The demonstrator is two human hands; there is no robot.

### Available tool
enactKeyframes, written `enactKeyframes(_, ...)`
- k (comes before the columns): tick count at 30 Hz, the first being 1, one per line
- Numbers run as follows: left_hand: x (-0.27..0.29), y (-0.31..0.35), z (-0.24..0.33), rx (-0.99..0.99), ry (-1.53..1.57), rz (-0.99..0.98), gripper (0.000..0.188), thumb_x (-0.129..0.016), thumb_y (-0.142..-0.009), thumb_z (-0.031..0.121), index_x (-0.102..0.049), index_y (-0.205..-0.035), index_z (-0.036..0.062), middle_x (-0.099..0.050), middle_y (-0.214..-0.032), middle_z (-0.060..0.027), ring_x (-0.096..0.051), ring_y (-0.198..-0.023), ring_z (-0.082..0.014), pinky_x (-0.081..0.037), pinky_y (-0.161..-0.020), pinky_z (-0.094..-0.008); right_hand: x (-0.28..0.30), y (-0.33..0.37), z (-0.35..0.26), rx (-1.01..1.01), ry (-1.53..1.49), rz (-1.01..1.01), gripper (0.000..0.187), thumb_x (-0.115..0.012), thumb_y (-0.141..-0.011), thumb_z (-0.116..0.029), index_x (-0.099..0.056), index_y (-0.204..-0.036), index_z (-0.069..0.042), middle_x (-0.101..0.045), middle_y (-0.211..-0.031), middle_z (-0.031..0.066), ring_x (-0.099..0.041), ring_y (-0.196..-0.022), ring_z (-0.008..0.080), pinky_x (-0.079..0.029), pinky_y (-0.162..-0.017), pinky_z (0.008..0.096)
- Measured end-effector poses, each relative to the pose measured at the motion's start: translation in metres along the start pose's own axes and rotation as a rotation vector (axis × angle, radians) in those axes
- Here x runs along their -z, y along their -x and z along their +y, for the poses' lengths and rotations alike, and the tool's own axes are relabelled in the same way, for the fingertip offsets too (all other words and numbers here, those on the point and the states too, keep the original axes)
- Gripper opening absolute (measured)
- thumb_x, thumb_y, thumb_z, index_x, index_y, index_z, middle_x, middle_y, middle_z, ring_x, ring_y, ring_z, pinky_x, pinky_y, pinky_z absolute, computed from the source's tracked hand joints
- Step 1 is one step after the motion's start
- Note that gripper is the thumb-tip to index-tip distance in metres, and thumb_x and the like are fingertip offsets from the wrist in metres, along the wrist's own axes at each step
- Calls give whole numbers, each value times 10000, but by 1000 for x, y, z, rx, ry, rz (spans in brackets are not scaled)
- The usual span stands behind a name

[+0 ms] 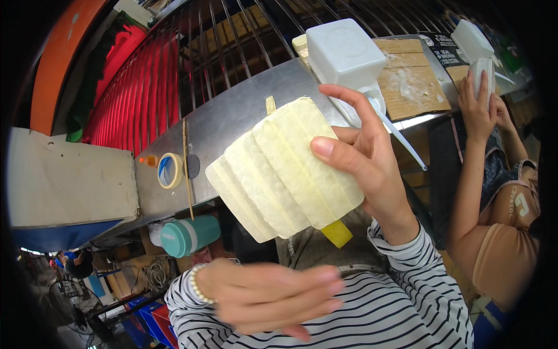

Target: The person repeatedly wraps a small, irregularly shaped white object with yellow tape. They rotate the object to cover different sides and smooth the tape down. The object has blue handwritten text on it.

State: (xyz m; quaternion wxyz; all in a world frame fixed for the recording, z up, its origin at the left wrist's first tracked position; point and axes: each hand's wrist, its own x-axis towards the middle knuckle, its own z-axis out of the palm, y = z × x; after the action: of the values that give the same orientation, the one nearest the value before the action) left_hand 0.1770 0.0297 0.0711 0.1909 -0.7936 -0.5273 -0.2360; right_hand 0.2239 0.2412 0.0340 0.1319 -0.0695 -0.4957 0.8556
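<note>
My right hand (372, 157) grips a pale cream, stepped piece (308, 160) by its right edge, thumb on the near face. It looks like several flat rounded blocks overlapping like a fan; I cannot make out its material. A yellow tab (337, 234) sticks out below it, and a small pale tab (270, 104) shows at its top. Below the piece, apart from it, my left hand (279, 294) is blurred by motion, fingers stretched out and holding nothing visible.
On the metal table (226, 104) are a tape roll (170, 170), a thin stick (187, 168), a white square tub (343, 52), a white-handled brush (407, 145) and smeared cardboard (410, 81). A teal bottle (192, 235) lies below the edge. At right, a co-worker's hands (479, 107) hold a pale block.
</note>
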Motion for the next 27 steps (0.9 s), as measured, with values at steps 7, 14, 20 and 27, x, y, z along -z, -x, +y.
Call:
enactKeyframes(7,4,29,-7,418,-518,-238,336,-671,-908,362,-664,-1244,364,-648,-1282,9,-612,-1211,-196,-319,-1171,-497,1,-2,-5,-61,-62,-25,714,-725,-894,-158,-300,-1431,43,-709,-941,195,-700,-864,179,-539,-773,264)
enactKeyframes(14,6,31,-13,391,-529,-87,292,-720,-876,303,-713,-1168,316,-683,-1210,-3,-652,-1158,-212,-448,-1093,-419,-14,0,-4,-75,-133,-95,698,-696,-917,-145,-275,-1450,20,-710,-956,189,-695,-878,176,-540,-790,278)
enactKeyframes(20,19,29,-18,440,-595,-49,280,-726,-851,224,-733,-1131,239,-693,-1184,-54,-669,-1130,-286,-533,-1004,-437,-3,5,1,-2,-210,-155,939,-806,-825,-301,-231,-1497,12,-505,-1389,228,-535,-1244,272,-438,-1025,389)
enactKeyframes(27,26,33,-22,576,-744,66,320,-761,-808,159,-728,-1126,156,-686,-1192,-104,-657,-1146,-339,-560,-959,-490,5,34,3,345,654,-394,1036,-955,-583,-360,-432,-1405,-9,-457,-1403,222,-474,-1295,350,-387,-1068,437)
